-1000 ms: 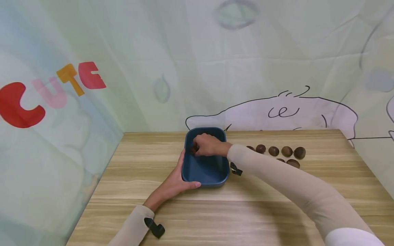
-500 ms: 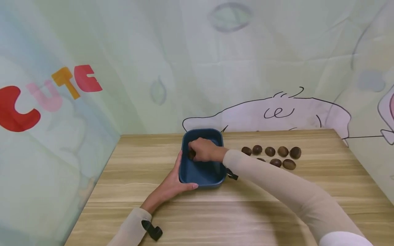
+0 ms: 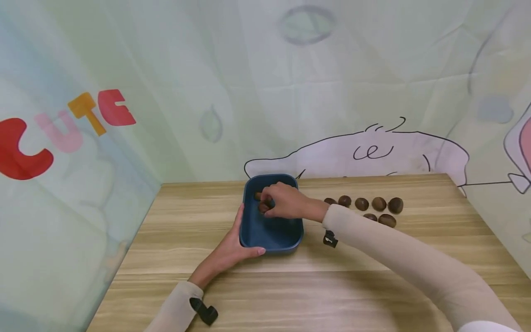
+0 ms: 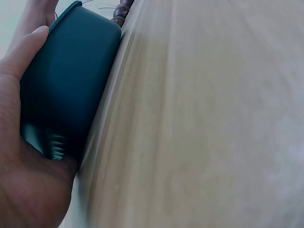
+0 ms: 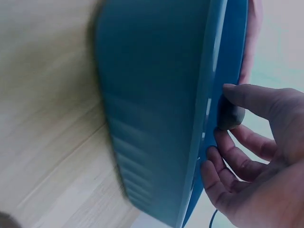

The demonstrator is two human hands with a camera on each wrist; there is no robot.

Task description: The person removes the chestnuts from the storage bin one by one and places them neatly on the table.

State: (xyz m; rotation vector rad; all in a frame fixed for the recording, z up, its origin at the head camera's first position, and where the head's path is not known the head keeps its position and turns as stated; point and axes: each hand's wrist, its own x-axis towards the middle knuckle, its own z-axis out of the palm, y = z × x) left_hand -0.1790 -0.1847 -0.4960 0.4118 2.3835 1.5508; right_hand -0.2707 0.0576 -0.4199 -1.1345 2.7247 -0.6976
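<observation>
A deep blue plastic bin [image 3: 271,235] stands on the wooden table. My left hand [image 3: 230,249] holds its near left corner, thumb along the near wall and fingers along the left side; in the left wrist view the thumb lies against the bin wall [image 4: 71,61]. Inside the bin, my right hand [image 3: 286,201] pinches a brown chestnut [image 5: 230,113] between thumb and fingers. Another chestnut [image 3: 258,196] sits beside it, near the bin's left wall. The right hand and forearm hide part of the bin's floor and some of the table.
Several chestnuts [image 3: 379,204] lie in rough rows on the table right of the bin, some partly behind the right sleeve [image 3: 373,235]. A printed cloth backdrop [image 3: 186,92] rises directly behind the table's far edge.
My right hand has shifted slightly right inside the bin, and two chestnuts now show there beside the fingers. The left hand keeps its hold; the head view has drifted a little.
</observation>
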